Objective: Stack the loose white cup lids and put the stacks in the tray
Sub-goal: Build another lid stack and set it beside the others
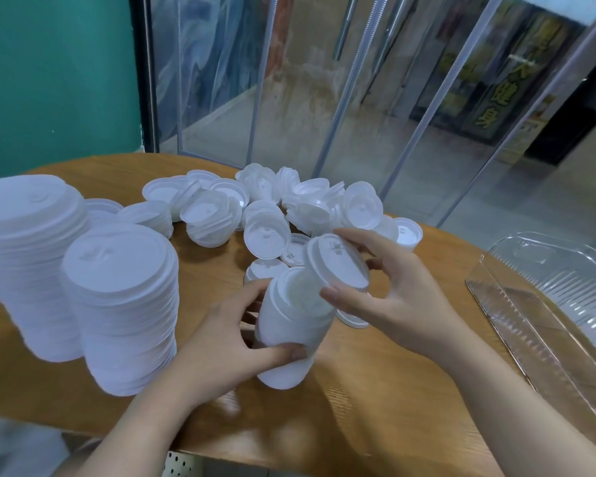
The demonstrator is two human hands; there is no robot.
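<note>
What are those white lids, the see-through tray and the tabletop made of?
White lids: probably thin moulded plastic, matte; they show crisp pressed rims and nest tightly.
Tray: clear glossy plastic, ribbed, with bright glints.
Tabletop: wood-grain pattern with a smooth finish; solid wood or laminate, I cannot tell.

You are working at a round wooden table with a pale grain, which fills the lower half of the frame. In the upper left stands a teal wall, meeting a dark metal frame that borders glass panels across the upper centre and right. In the upper right, through the glass, a dark sign with yellow characters shows, blurred.
</note>
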